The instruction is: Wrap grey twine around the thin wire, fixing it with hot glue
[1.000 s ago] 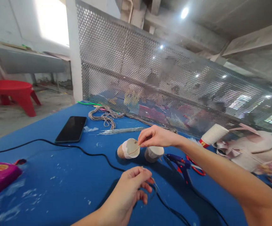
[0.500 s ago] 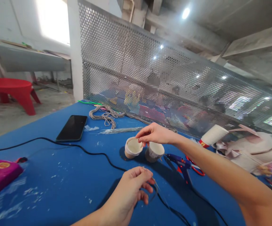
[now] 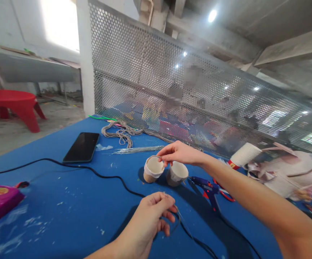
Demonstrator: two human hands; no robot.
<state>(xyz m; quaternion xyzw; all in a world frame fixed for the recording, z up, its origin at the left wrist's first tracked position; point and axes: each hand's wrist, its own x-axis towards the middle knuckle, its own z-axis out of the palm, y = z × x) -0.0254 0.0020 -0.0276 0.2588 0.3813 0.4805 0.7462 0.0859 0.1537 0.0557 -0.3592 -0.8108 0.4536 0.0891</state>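
My right hand (image 3: 181,153) pinches the rim of a small paper cup (image 3: 150,176), wrapped in pale material at the top with a brown lower part. Its mouth faces up and towards me. Close beside it stands a second pale cup (image 3: 177,176), partly behind my fingers. Nearer to me, my left hand (image 3: 156,216) has thumb and forefinger pressed together on a thin grey cord (image 3: 177,225) that curves down; its other fingers are loosely curled. A blue glue gun (image 3: 208,187) lies right of the cups.
A black phone (image 3: 81,147), thin metal wires (image 3: 136,149) and a coil of grey cord (image 3: 115,130) lie beyond. Black cable (image 3: 102,175) crosses the blue table. A purple device (image 3: 1,201) sits left; red-handled scissors (image 3: 227,195), stacked paper cups (image 3: 244,155) and a pale bag (image 3: 288,172) are right.
The cup in my right hand has shifted and tilted slightly, its mouth a little higher and further right. My left hand keeps its pinch, nearly still.
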